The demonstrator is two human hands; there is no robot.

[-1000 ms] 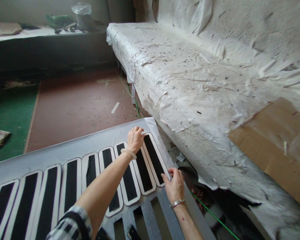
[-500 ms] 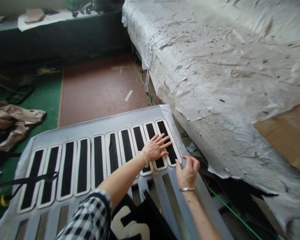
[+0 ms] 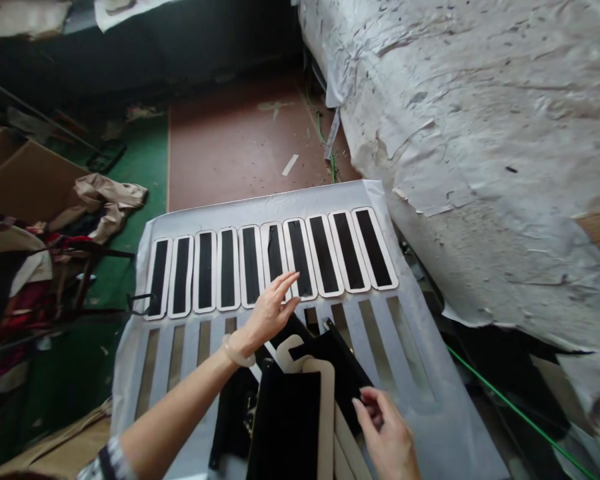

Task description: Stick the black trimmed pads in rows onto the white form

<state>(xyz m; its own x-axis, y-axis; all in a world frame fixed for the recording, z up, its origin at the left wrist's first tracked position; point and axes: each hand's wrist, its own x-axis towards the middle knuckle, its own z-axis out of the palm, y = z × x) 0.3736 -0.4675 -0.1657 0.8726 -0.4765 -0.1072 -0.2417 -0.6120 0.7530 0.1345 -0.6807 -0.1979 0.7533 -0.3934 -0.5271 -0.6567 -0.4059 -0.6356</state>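
My left hand [image 3: 270, 317] is open, its fingers stretched out over the lower edge of a row of flat panels, each with a black middle and a pale rounded border, such as this panel [image 3: 300, 250]. Whether it touches them I cannot tell. Below it lies a loose pile of black pieces with beige borders, the top black piece [image 3: 290, 420] among them. My right hand [image 3: 385, 430] is at the right side of this pile, fingers loosely curled, with a gap between thumb and fingers. It holds nothing I can see.
Under the panels is a grey-covered board [image 3: 430, 427] with long slots. A large surface under wrinkled, speckled white sheeting [image 3: 470, 133] stands at right. A green cord [image 3: 510, 403] runs below it. At left are a cardboard box [image 3: 30, 173] and beige cloth [image 3: 115, 193] on the green floor.
Both hands have left the rightmost panels: the left moved left and down, the right down towards the pile. The view has shifted, showing more of the pile.
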